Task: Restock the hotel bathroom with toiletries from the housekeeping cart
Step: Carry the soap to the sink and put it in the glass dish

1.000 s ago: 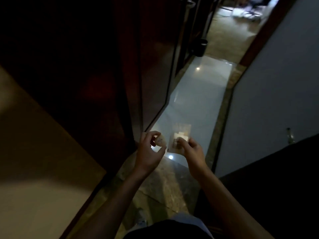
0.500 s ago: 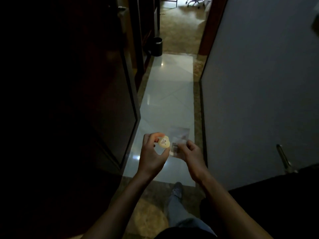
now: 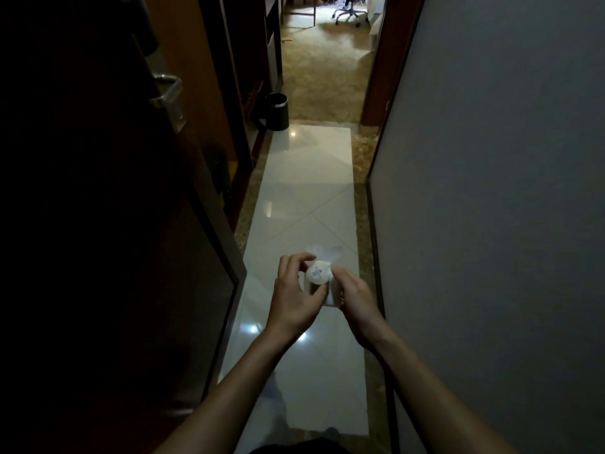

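Note:
Both my hands are held together in front of me over the white floor tiles of a dim entry corridor. My left hand (image 3: 294, 296) pinches a small round white toiletry item (image 3: 318, 273) with a blue printed logo on its face. My right hand (image 3: 352, 294) grips a clear plastic sachet (image 3: 329, 257) whose flared top sticks up behind the round item. The two items touch each other between my fingers. What the sachet contains is not visible.
A dark open door (image 3: 108, 224) with a metal lever handle (image 3: 168, 93) stands on my left. A plain grey wall (image 3: 491, 191) runs along the right. A black waste bin (image 3: 276, 111) sits at the far end of the tiles, before a carpeted room with an office chair (image 3: 348, 9).
The view has swung from the dark door toward the corridor. My hands have drawn together, bringing the round item against the sachet.

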### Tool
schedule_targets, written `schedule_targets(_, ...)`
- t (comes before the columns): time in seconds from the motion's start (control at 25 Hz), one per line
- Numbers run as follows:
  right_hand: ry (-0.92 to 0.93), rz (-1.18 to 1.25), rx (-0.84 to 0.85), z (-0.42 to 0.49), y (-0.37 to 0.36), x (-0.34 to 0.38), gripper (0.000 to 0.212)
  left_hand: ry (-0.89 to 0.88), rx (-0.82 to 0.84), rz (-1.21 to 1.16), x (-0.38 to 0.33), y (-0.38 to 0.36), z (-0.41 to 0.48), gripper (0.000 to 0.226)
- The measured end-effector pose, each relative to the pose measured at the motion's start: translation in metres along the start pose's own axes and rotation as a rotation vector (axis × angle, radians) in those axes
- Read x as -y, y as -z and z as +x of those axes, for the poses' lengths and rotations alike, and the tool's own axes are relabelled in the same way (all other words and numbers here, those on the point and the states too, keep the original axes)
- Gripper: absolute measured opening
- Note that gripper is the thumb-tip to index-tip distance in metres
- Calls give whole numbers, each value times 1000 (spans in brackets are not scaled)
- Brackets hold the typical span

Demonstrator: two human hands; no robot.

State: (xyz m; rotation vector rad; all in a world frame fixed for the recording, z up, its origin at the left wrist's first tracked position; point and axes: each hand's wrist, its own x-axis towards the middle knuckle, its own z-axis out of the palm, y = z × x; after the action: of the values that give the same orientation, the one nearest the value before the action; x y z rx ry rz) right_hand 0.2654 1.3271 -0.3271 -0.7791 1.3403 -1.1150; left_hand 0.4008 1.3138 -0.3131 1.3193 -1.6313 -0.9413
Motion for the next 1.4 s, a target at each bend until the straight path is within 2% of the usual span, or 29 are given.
schedule_targets(0.08,26,-11,25,46,-4,15,26,15,25,-37,13,-4,49,45)
schedule_targets(0.24,52,-53,-31,149,-23,54,20,4,88,-88,45,0,170,43)
schedule_targets(0.32,47,-52,-67,196,-35,78,19,6,145,-68,58,9,229,49)
schedule_targets(0.4,43,-32,-111,236,-44,101,18,82,199,-110,66,20,280,56)
schedule_targets(0.48,54,-14,-150,272,-51,122,19,171,228,-222,70,31,325,48)
schedule_targets(0.6,72,-1,-172,333,-61,151,22,352,251,-433,74,40,401,24)
schedule_targets(0.72,83,1,-165,387,-63,170,20,409,323,-508,78,34,461,19)
schedule_targets(1.0,68,53,-153,558,-26,206,23,538,309,-539,100,-20,620,22)
schedule_targets(1.2,33,138,-140,699,-3,254,28,551,260,-499,102,-56,763,20)
schedule_targets(1.4,55,116,-84,799,22,318,32,485,280,-461,93,-74,884,14)
